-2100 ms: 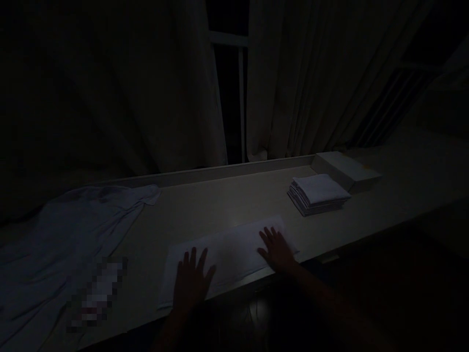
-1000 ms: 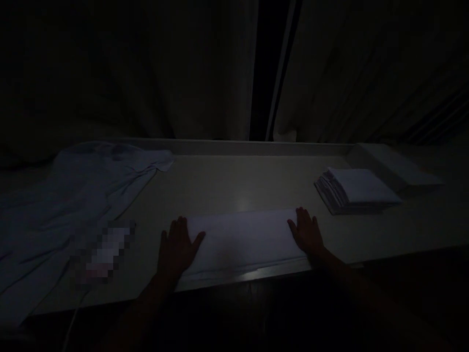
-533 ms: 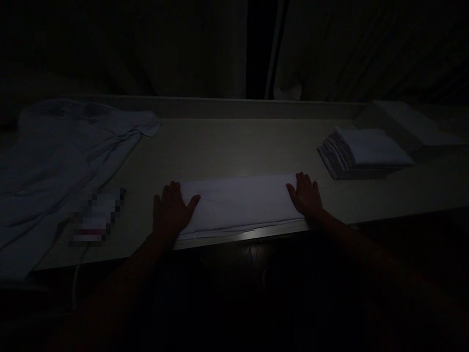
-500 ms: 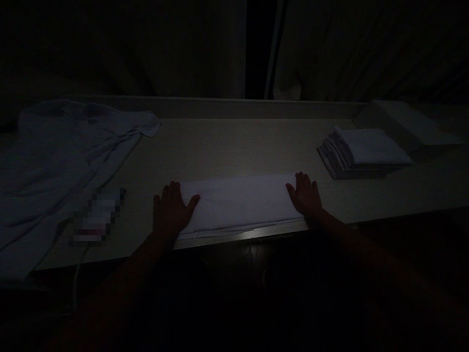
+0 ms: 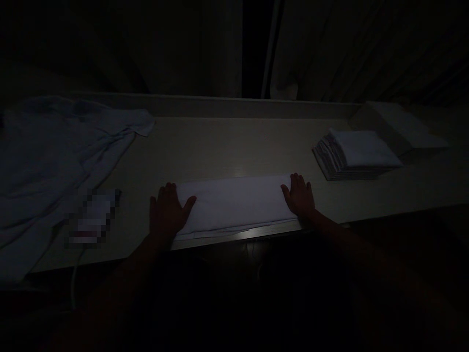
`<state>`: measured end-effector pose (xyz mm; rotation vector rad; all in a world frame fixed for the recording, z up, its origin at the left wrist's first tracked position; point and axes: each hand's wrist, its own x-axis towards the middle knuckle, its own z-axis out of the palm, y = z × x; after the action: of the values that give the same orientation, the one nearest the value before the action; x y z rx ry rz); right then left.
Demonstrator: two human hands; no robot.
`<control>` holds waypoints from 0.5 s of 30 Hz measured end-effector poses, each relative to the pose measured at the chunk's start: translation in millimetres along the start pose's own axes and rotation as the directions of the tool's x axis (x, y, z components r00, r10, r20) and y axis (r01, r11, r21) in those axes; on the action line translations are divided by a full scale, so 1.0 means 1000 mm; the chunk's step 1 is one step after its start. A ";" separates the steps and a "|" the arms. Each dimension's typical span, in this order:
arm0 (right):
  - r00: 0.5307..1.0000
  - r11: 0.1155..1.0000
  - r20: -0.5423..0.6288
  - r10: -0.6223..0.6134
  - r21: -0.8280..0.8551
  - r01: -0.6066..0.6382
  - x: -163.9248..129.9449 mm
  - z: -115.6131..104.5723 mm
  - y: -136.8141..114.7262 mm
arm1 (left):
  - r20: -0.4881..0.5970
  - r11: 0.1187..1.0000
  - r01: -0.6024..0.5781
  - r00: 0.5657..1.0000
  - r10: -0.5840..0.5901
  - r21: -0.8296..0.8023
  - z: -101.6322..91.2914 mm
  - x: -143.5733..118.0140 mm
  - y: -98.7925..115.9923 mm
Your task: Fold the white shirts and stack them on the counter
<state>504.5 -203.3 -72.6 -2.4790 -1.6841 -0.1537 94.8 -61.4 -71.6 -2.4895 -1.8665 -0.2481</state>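
Observation:
The room is very dark. A white cloth [image 5: 236, 203], folded into a long strip, lies along the near edge of a pale table [image 5: 227, 146]. My left hand [image 5: 166, 215] rests flat on the strip's left end, fingers spread. My right hand [image 5: 299, 196] lies flat on its right end. Neither hand grips anything.
A stack of folded white cloths [image 5: 355, 154] sits at the right, with a flat pale box [image 5: 399, 128] behind it. A crumpled pale sheet [image 5: 62, 151] covers the table's left end. A small blurred object [image 5: 91, 220] with a cord lies near it. Curtains hang behind.
The cloth went from a wider sheet to a narrower folded strip, and my hands moved out to its two ends. In the last half second only the view shifted slightly.

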 end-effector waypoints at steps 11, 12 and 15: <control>0.999 1.000 0.036 0.018 -0.022 -0.017 0.001 -0.005 -0.010 | -0.036 1.000 0.008 0.999 -0.009 -0.024 -0.007 0.000 -0.003; 0.999 1.000 0.033 0.015 -0.024 -0.014 0.001 -0.004 -0.010 | -0.043 1.000 0.004 0.999 -0.005 -0.020 -0.006 0.000 -0.004; 1.000 1.000 0.016 0.005 -0.024 -0.005 0.001 -0.003 -0.010 | -0.056 1.000 -0.004 0.998 0.004 -0.010 -0.003 0.000 -0.008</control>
<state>495.3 -199.4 -69.4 -2.5083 -1.6918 -0.1552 86.9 -59.8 -68.8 -2.4659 -1.8437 -0.3240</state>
